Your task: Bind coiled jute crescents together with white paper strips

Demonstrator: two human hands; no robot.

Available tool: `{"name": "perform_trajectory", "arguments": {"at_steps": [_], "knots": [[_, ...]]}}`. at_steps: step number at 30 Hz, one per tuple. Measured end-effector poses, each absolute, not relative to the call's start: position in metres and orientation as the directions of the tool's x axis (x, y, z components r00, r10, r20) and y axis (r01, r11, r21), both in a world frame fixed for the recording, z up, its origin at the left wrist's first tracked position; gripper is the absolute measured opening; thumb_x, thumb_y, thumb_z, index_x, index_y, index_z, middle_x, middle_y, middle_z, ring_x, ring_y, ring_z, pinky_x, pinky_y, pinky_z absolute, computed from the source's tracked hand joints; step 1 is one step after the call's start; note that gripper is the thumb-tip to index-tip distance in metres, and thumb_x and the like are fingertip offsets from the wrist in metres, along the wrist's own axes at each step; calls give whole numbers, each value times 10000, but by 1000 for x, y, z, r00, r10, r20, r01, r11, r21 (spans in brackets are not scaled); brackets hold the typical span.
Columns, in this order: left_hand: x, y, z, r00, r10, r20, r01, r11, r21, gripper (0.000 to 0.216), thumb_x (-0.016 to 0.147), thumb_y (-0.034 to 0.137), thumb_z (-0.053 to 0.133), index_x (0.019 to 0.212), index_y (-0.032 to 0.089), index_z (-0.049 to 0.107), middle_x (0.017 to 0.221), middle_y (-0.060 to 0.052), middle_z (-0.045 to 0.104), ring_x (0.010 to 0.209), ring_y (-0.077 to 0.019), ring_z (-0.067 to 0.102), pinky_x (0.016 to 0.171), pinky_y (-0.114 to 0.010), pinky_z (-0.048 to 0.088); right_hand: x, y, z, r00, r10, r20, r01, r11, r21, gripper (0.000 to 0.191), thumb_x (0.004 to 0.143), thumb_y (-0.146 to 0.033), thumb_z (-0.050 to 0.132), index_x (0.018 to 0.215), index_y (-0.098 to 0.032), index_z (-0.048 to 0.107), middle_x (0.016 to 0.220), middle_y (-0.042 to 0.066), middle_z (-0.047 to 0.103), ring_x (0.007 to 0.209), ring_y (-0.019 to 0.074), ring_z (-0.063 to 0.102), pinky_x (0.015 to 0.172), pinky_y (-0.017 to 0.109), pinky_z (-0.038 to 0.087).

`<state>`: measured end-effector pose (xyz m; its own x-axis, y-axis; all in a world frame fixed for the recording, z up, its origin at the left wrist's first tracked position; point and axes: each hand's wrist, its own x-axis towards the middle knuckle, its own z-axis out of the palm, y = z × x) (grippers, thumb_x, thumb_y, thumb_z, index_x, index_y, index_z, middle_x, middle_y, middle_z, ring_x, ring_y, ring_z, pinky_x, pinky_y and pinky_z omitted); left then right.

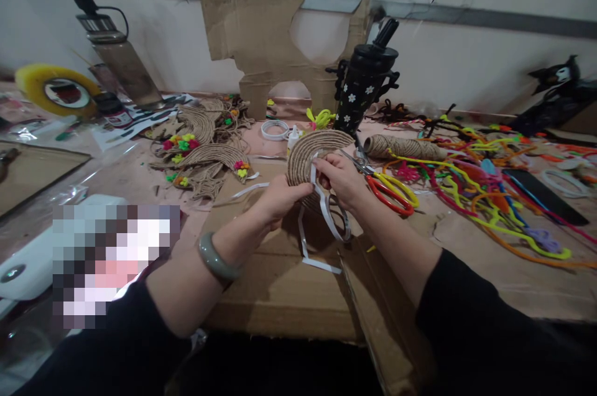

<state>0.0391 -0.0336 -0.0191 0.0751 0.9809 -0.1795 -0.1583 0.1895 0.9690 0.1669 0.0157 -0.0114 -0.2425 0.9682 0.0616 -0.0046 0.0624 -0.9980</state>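
A twine-wrapped disc (303, 153) is held above the middle of the bench (466, 271), curved edge up. The left hand (280, 200) has its fingers clenched on the disc's lower left edge. The right hand (340, 179) pinches a white strip (326, 216) against its face. The strip runs down toward the person and loops. Scissors (389, 188) lie just right of the right hand, with a twine roll (403, 147) and a black bottle (364, 88) behind and pipe cleaners (489, 197) further right

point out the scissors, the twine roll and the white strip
scissors (385, 191), head view, red handle
twine roll (403, 147), head view, middle of roll
white strip (325, 212), head view, hanging loop part
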Motion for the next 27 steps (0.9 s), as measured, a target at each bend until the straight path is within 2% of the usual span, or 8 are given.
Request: {"name": "perform_trajectory", "arguments": {"at_steps": [5,9,17,21,24,27], "knots": [[39,-36,-15,80,983,-167,-153,178,972,172,624,171,654,781,102,671,725,-38,666,638,-121,574,639,-255,440,168,17,-10,-228,973,47,-75,30,-997,357,653,-456,663,550,-173,472,474,-52,453,373,36,359,368,195,224],[40,-36,-15,87,976,-201,-132,211,968,178,635,186,657,788,97,669,708,-47,660,611,-126,569,606,-258,437,167,18,-11,-194,980,39,-65,27,-998,348,647,-438,664,539,-175,464,456,-51,443,368,32,337,362,195,207],[40,-35,-16,80,978,-194,-157,204,966,193,626,167,663,803,93,681,746,-62,680,632,-131,589,642,-264,456,167,19,-11,-211,976,46,-60,34,-998,376,674,-484,635,538,-179,462,453,-51,421,377,42,343,368,204,217],[40,-36,-15,81,974,-211,-160,222,962,204,626,179,674,810,94,680,743,-58,683,637,-138,596,630,-262,459,167,20,-12,-176,982,61,-59,51,-997,399,644,-494,663,527,-186,439,436,-59,404,365,41,330,370,209,214],[39,-34,-17,69,973,-221,-189,230,955,197,614,191,688,790,103,676,723,-51,680,624,-139,597,616,-263,462,168,19,-12,-219,974,62,-49,53,-997,421,647,-547,646,555,-186,449,468,-54,431,375,45,340,379,214,214],[37,-31,-19,47,980,-195,-216,201,956,179,607,190,695,766,110,674,705,-40,678,618,-125,593,616,-248,457,169,18,-11,-335,940,64,3,69,-998,388,650,-525,650,598,-176,487,496,-55,444,399,48,341,399,218,222]]}}
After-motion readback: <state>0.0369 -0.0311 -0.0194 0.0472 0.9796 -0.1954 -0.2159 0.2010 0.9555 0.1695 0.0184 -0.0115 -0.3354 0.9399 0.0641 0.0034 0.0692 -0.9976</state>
